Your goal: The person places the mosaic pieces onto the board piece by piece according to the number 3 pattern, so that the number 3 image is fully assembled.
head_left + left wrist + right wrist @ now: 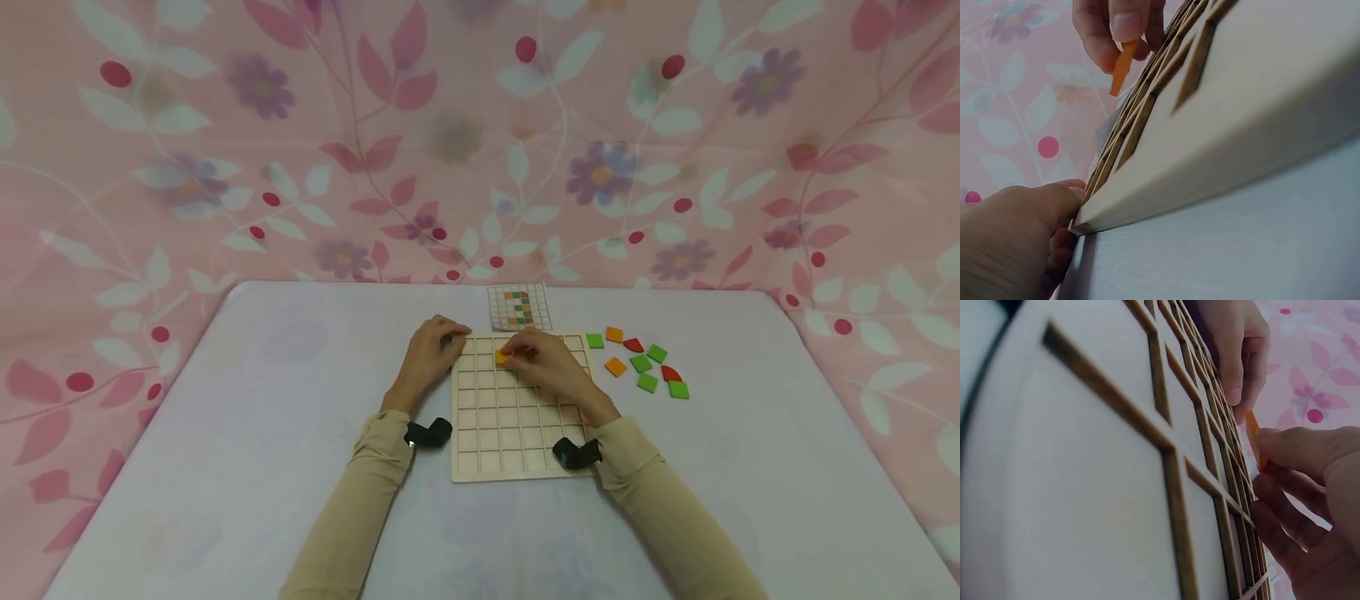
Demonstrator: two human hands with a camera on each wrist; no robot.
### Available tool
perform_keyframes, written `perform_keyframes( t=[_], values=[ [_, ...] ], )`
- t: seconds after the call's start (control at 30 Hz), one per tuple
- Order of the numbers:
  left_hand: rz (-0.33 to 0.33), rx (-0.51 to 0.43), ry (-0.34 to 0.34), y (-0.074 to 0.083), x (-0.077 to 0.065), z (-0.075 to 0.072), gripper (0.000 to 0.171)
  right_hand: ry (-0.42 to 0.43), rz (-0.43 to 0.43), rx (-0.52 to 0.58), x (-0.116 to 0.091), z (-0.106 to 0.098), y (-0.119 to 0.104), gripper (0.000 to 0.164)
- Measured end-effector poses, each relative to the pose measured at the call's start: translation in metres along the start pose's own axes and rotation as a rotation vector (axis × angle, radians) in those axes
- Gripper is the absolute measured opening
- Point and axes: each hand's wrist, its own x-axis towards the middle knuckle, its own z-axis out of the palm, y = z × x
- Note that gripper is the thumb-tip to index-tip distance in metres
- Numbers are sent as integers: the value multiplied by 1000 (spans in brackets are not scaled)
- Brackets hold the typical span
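A wooden grid board [489, 439] lies on the table, its squares framed by raised strips. My right hand [553, 363] pinches a thin orange square tile [500, 357] between thumb and fingers, over the board's upper rows. In the left wrist view the tile [1123, 67] is tilted, its lower edge close above the grid. My left hand [429, 354] grips the board's far left corner, thumb along the top edge and fingers curled at the side, partly hidden.
Behind the board lies a pattern card [519, 307] with a printed grid of coloured squares. Right of the board are scattered several green tiles [647, 382], orange tiles [615, 367] and red curved pieces [671, 374]. A floral cloth [480, 167] hangs behind the table.
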Motion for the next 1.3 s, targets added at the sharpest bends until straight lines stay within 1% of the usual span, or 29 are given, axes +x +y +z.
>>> perform_keyframes(
  t=[0.17,0.3,0.6,0.83,0.9,1.1,1.3],
  values=[
    [-18,2,-7,-1,-2,1,16,11,-33,-61,-2,5,5,12],
    [-27,-10,-8,-2,-3,1,16,8,-41,-75,-3,8,7,14],
    [-36,-20,-12,-3,-3,2,16,-2,5,-103,-2,10,5,14],
    [-36,-25,-17,-3,3,-1,17,17,-9,-129,2,8,4,15],
    [-30,-30,-16,-4,4,2,16,12,0,-133,1,6,4,15],
    [-19,-38,-26,-5,9,2,17,-7,40,-128,4,2,2,15],
    [-37,-39,-29,-5,5,1,17,-32,35,-116,4,3,1,15]
  ],
)
